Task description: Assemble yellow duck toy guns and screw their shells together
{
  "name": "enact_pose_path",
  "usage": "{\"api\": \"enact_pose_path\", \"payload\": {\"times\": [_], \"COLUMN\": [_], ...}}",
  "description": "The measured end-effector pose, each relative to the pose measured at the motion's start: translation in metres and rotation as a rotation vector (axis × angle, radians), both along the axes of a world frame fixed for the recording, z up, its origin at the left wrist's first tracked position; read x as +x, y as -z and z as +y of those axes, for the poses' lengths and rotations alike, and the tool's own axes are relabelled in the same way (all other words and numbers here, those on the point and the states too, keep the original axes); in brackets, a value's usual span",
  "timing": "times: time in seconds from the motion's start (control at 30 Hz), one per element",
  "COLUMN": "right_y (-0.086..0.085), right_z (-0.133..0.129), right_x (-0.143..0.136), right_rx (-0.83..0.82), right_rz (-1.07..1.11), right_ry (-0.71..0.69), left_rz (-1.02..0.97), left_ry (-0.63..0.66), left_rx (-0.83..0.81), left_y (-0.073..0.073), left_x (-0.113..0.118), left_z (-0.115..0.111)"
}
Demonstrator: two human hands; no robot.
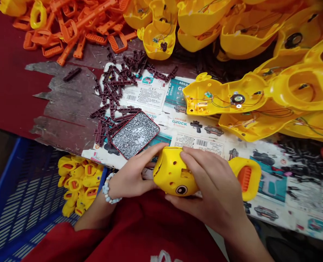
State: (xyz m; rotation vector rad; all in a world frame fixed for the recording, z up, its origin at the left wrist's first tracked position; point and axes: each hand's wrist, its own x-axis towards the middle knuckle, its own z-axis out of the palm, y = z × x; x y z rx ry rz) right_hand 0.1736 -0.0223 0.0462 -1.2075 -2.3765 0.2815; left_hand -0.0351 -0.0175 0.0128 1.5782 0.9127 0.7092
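Note:
A yellow plastic toy shell [174, 171] with a round printed eye, screw holes and an orange-gripped loop handle is held over the table's front edge. My left hand [136, 173] grips its left end, thumb and fingers around the side. Across its top and near side, my right hand [213, 178] is wrapped, with the handle sticking out beyond it to the right. A dark seam runs along the shell's far upper edge. Just beyond my left hand lies a shallow tray [139, 134] of small silver screws or pins. Dark brown plastic strips [114, 87] are heaped around the tray.
Orange handle parts [74, 25] pile up at the far left. Open yellow half shells [232, 94] with wires and speakers are stacked at the back and right. A blue crate [14, 203] at lower left holds yellow toys [81, 182]. Small black parts [306, 160] lie at right.

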Motion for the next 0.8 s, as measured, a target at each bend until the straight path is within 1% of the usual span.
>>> {"api": "enact_pose_path", "payload": {"times": [0.17,0.3,0.37,0.47,0.5,0.53,0.6,0.63,0.7,0.77,0.8], "right_y": [-0.002,-0.003,-0.001,0.002,0.003,0.003,0.001,-0.001,-0.005,-0.008,-0.008], "right_z": [0.001,-0.001,-0.004,-0.011,-0.013,-0.013,-0.012,-0.010,-0.006,-0.003,-0.003], "right_x": [0.000,-0.002,-0.005,-0.009,-0.008,-0.006,0.001,0.005,0.013,0.015,0.014], "right_rx": [0.000,-0.001,0.012,0.073,0.091,0.091,0.034,0.005,-0.020,-0.004,0.009], "right_rz": [-0.023,-0.076,-0.106,-0.124,-0.121,-0.103,0.004,0.067,0.130,0.091,0.066], "right_ry": [0.014,0.055,0.065,0.081,0.082,0.070,0.051,0.062,0.106,0.158,0.170], "left_rz": [-0.003,-0.012,-0.003,0.038,0.069,0.107,0.165,0.165,0.097,-0.002,-0.048], "left_ry": [-0.032,-0.020,-0.006,0.066,0.066,0.041,-0.051,-0.077,-0.063,-0.029,-0.034], "left_rx": [0.012,-0.007,0.015,0.041,0.032,0.014,-0.002,0.026,0.156,0.285,0.309], "left_y": [0.007,0.008,0.005,-0.005,-0.009,-0.012,-0.016,-0.017,-0.017,-0.015,-0.014], "left_x": [-0.001,-0.004,-0.005,-0.001,0.002,0.005,0.012,0.014,0.017,0.017,0.017], "left_z": [0.000,0.001,0.001,0.000,-0.001,-0.002,-0.003,-0.004,-0.005,-0.008,-0.010]}}
